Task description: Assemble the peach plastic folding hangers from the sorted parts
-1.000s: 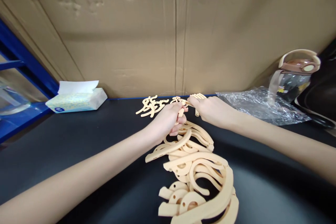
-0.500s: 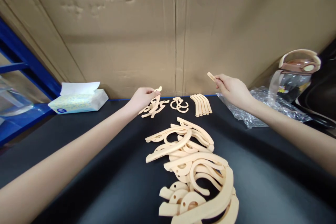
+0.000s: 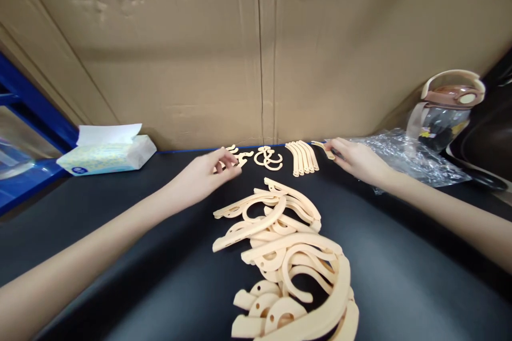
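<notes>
With its fingers apart and nothing in them, my left hand (image 3: 204,173) hovers in front of a small heap of cream hanger pieces (image 3: 245,156), partly hiding it. My right hand (image 3: 358,159) pinches a curved cream hanger arm (image 3: 320,146) by one end. That piece lies close to the right side of a row of several matching hanger arms (image 3: 302,159). Between the heap and the row lie a few hanger hooks (image 3: 269,158). Nearer to me is a large jumbled pile of cream hanger parts (image 3: 296,245), curved arms and hooks overlapping.
A tissue pack (image 3: 106,152) stands at the back left beside a blue frame (image 3: 36,122). Crumpled clear plastic (image 3: 404,162) and a water bottle (image 3: 444,112) are at the right. A cardboard wall (image 3: 192,64) closes off the back of the black table (image 3: 160,277).
My right hand has lowered its hanger arm from the air to beside the row. My left hand has let go of its piece at the heap and drawn back toward me, fingers opening.
</notes>
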`<state>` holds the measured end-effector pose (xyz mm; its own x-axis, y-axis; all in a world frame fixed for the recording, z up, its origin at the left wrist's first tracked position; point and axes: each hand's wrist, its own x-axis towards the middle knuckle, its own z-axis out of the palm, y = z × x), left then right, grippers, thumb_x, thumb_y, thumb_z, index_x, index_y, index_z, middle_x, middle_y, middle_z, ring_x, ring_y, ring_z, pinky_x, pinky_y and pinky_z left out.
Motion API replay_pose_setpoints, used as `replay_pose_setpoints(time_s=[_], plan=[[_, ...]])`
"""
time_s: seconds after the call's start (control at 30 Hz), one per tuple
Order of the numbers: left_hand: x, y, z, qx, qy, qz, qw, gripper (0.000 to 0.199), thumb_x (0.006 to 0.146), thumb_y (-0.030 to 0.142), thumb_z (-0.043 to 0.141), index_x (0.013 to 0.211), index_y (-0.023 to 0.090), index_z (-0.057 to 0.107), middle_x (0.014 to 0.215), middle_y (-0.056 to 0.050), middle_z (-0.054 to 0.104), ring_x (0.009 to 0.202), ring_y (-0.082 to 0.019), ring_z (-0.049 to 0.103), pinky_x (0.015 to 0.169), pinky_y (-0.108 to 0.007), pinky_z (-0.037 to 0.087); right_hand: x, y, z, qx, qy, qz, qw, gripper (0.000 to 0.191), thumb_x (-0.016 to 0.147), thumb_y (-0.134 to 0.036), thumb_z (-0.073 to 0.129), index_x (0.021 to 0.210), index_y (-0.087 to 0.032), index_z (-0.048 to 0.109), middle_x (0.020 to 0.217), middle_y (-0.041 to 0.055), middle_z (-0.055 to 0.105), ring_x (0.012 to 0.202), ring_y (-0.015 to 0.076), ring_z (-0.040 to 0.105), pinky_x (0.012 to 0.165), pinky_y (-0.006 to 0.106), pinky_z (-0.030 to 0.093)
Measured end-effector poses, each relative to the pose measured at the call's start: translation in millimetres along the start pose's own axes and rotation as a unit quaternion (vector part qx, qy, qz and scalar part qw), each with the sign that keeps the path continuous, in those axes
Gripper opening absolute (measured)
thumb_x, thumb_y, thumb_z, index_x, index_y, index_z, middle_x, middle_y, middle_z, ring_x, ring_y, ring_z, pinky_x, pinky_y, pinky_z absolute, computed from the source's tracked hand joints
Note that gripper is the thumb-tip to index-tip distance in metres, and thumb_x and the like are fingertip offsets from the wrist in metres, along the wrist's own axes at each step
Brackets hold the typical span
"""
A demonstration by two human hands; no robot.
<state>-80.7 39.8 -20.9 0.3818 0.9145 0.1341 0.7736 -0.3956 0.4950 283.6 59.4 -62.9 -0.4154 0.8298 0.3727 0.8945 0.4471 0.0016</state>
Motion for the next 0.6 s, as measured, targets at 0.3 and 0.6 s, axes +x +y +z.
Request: replay_pose_setpoints(time_s=[0.3,0.6], plan=[[-67.1,35.0,-11.3,0.097,-0.158,-0.057,0.981,0.036,0.065,0.054,0.066,0.084,0.025,0.061,0.087,-0.002,0.065,0.072,-0.021,0.058,0.059,-0.027,0.038,9.3,4.2,8.0,0.061,-0.050,-0.076,0.994,0.025,0.086,-0.012,0.033,0.097,-0.020,0.054,0.099,0.0075,0.061,0.088,0.0204,0.060,0.078,0.035,0.046],[-58.2,35.3,-8.8,0.076,-0.189,-0.008,0.979,0.031,0.075,0.055,0.058,0.081,0.026,0.063,0.076,0.001,0.064,0.070,-0.018,0.058,0.059,-0.025,0.037,13.6,-21.3,-11.3,0.092,-0.043,-0.110,0.989,0.031,0.083,-0.010,0.036,0.103,-0.022,0.056,0.108,0.0070,0.062,0.097,0.0214,0.061,0.083,0.037,0.049]])
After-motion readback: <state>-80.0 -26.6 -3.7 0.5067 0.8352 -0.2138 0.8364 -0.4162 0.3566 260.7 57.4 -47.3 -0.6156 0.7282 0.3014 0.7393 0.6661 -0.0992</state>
